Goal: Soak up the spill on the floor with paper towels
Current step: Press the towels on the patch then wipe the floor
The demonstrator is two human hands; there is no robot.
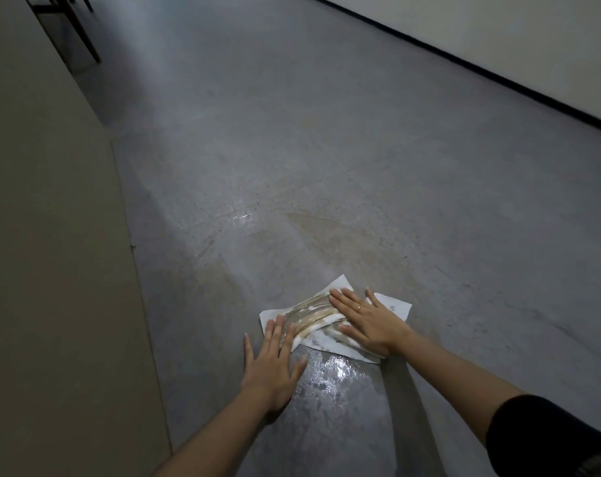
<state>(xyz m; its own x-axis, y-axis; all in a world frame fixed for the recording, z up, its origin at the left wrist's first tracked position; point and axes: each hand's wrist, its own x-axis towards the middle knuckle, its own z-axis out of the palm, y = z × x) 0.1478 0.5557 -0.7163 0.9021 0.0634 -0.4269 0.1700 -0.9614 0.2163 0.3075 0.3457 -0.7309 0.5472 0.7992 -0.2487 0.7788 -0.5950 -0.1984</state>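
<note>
We see a wide grey floor (326,132), wall panel (51,235) on our left, pale wall with dark baseboard (464,74) far right, dark furniture legs (82,32) top left. On the floor: a brownish smeared patch (330,232) ahead of the towels, and a glossy wet pool (330,373) just nearer us than the towels, between our forearms.

Paper towels (326,318) lie flat on the floor, middle already stained tan and wrinkled, corners white.

Right hand (364,321) lies palm-down on the towels' right half, fingers spread, ring on one finger; grip fully open, pressing, holding nothing. Left hand (273,359) is also flat and open, fingertips touching the towels' left edge, palm mostly on bare floor.

Judgement: blotting step, partway through; wet shine remains. To do it well we likely should press straight down, not scrub, then shift the towels toward us over the glossy pool, putting the white corners on the wet. Centre looks saturated, so flipping or swapping sheets probably helps. Soaked paper may tear if dragged hard.
</note>
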